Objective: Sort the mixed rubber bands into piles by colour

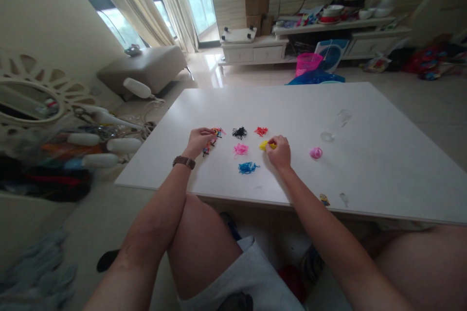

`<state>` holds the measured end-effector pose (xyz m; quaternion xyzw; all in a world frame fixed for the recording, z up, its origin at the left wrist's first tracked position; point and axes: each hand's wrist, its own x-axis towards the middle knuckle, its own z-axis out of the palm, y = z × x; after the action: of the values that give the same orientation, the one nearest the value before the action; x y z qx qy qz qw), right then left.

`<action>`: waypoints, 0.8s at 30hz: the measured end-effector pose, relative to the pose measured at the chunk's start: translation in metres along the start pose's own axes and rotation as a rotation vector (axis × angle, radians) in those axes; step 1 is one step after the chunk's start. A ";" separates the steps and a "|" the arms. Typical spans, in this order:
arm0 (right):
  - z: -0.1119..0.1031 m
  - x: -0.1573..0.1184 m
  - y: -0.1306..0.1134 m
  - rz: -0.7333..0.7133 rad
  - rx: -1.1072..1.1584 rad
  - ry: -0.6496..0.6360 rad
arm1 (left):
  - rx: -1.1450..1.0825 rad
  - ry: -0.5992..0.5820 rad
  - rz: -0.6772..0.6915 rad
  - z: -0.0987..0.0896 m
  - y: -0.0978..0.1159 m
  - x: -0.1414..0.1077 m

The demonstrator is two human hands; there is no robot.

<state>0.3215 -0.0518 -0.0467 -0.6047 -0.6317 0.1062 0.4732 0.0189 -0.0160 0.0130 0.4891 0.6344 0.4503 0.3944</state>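
Observation:
My left hand point(201, 140), with a brown watch on its wrist, has its fingers together at a mixed pile of coloured bands point(207, 148) on the left; whether it grips any is too small to tell. My right hand point(280, 150) pinches at the small yellow pile point(263, 146); what lies between the fingertips is hidden. Between the hands are a black pile point(240, 132), a pink pile point(241, 149) and a blue pile point(248, 168) of bands. A red pile point(261, 131) lies just behind the yellow one.
On the white table point(394, 155), right of my right hand, are a pink round object point(315, 153), a clear container point(343, 118) and a clear round piece point(327, 136). A small yellow figure point(324, 199) lies near the front edge, beside a small clear item point(343, 198).

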 end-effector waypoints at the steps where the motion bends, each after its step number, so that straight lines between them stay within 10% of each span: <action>1: 0.000 0.000 -0.001 -0.029 0.015 0.009 | -0.124 -0.066 -0.059 0.004 0.002 -0.004; 10: -0.003 -0.008 -0.024 -0.318 0.306 -0.113 | -0.681 -0.465 -0.446 0.070 0.033 -0.040; 24: -0.001 -0.011 -0.030 -0.419 0.464 -0.178 | -0.690 -0.672 -0.485 0.098 0.025 -0.053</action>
<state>0.3007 -0.0693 -0.0306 -0.3259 -0.7403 0.2000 0.5529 0.1291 -0.0467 0.0121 0.2879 0.3833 0.3474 0.8059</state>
